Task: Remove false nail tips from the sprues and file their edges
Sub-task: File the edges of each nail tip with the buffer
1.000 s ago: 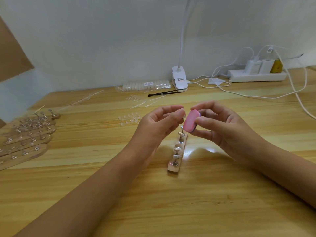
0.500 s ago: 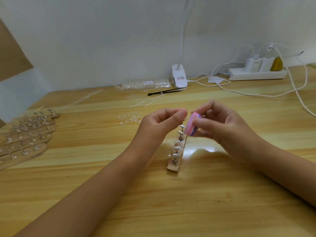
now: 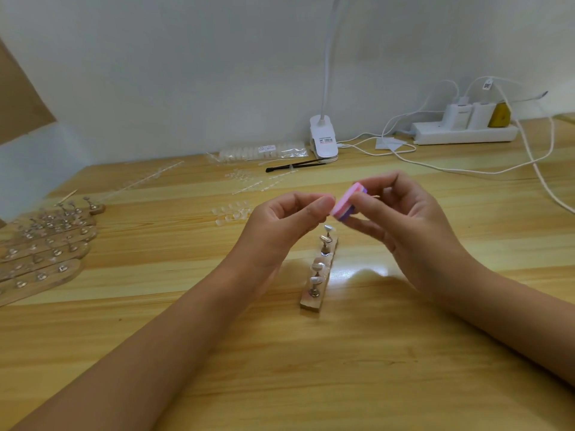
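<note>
Two hands are raised over the glossy, light wood-grain counter (image 3: 311,368), meeting just above the far end of a narrow wooden strip set with upright metal pegs (image 3: 312,301). Your right hand (image 3: 404,231) pinches a small rounded file block, pink layered over purple (image 3: 347,205), between thumb and fingertips, and the block is tilted on edge. Your left hand (image 3: 289,219) is closed narrow, thumb and forefinger pressed together right at the block's edge. Whatever lies in that pinch is too small to tell. Two pegs on the strip carry pale, glossy oval nail tips (image 3: 317,266); the other peg heads show bare metal. Loose clear plastic nail tips (image 3: 231,213) lie on the counter beyond your left hand, and thin clear plastic sprues (image 3: 258,181) lie further back. A stack of similar pegged wooden strips (image 3: 46,250) sits at the far left.
</note>
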Demonstrator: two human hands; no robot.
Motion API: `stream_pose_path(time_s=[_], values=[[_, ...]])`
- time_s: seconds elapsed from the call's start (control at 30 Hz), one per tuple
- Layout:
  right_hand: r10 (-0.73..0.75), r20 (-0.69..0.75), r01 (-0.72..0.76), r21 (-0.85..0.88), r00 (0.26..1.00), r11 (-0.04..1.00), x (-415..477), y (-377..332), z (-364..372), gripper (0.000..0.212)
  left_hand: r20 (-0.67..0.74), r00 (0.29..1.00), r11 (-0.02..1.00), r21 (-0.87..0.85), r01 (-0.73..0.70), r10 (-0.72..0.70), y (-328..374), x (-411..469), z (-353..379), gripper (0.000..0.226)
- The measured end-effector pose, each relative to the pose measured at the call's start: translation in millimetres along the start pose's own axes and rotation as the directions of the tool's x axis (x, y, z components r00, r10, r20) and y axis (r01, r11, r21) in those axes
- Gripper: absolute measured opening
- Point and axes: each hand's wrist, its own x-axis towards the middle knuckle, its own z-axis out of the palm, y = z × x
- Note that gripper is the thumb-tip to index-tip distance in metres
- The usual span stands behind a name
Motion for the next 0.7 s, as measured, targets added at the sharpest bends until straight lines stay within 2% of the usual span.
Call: stream_pose_path(time_s=[0.07, 0.2, 0.3, 0.43, 0.6, 0.7], values=[[-0.005, -0.043, 0.005, 0.003, 0.999, 1.000, 2, -2, -5, 0.026, 0.017, 1.000, 1.000, 0.021, 0.009, -0.009, 0, 0, -1, 0.030], [0.026, 0.171, -0.010, -0.093, 0.985, 0.996, -4, -4, -2, 0.026, 0.039, 0.999, 0.999, -0.006, 0.036, -0.036, -1, 1, 1, 0.042], [-0.063, 0.098, 0.071, -0.080, 0.993, 0.994, -6, -2, 7, 0.025, 0.033, 0.998, 0.999, -0.026, 0.045, -0.044, 1, 2, 0, 0.045], [-0.135, 0.000, 0.135, -0.087, 0.991, 0.987, -4, -5, 5, 0.025, 0.028, 0.998, 0.997, -0.058, 0.052, -0.050, 2, 3, -3, 0.038], [-0.079, 0.155, 0.106, -0.173, 0.985, 0.979, -5, -3, 1, 0.023, 0.036, 0.998, 0.998, -0.043, 0.050, -0.049, 2, 2, -3, 0.039], [-0.131, 0.048, 0.136, -0.128, 0.990, 0.982, -3, -1, 3, 0.026, 0.026, 0.999, 0.999, -0.020, 0.035, -0.034, 4, 2, -4, 0.042]])
